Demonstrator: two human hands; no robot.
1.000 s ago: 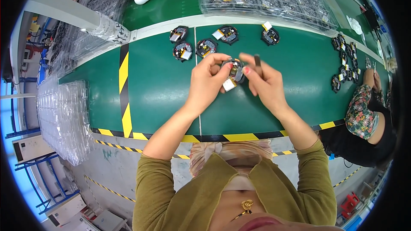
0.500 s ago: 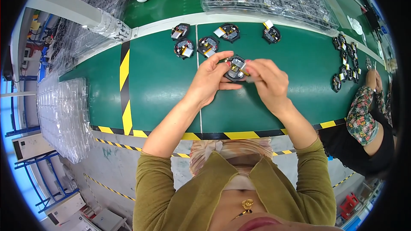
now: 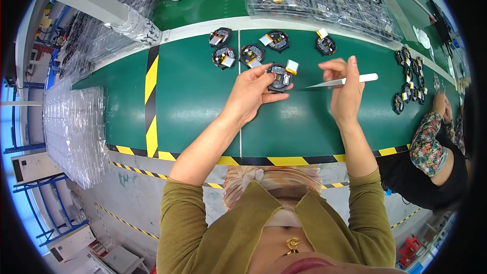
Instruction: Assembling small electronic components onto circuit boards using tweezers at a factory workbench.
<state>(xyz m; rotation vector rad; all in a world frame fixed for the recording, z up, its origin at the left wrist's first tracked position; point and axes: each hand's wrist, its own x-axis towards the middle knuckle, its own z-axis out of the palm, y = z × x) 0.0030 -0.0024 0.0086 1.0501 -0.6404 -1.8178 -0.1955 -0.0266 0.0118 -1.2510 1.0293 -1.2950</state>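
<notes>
A round black electronic module [image 3: 278, 82] is held between the thumb and fingers of my left hand [image 3: 244, 93], just above the green bench. From its upper right edge a small silver battery pouch [image 3: 292, 66] with yellow tape sticks out. Off to the right, my right hand [image 3: 347, 94] is closed on white-handled tweezers [image 3: 366, 78]. Their thin tip points left toward the module without touching it. Beyond my left hand lie several like modules, among them one [image 3: 252, 55] close to my fingers and another [image 3: 325, 45] farther right.
Clear plastic trays [image 3: 324, 0] filled with modules stand behind the bench's white rail. Stacked clear trays [image 3: 76, 137] are at the left, near a grey post [image 3: 91, 2]. More modules [image 3: 407, 78] lie at the right, beside a co-worker's hands [image 3: 442, 106]. Black-yellow tape [image 3: 286, 161] marks the front edge.
My right hand has drawn away from the module to the right, and the tweezers in it now show plainly. The battery now sticks out at the module's upper right.
</notes>
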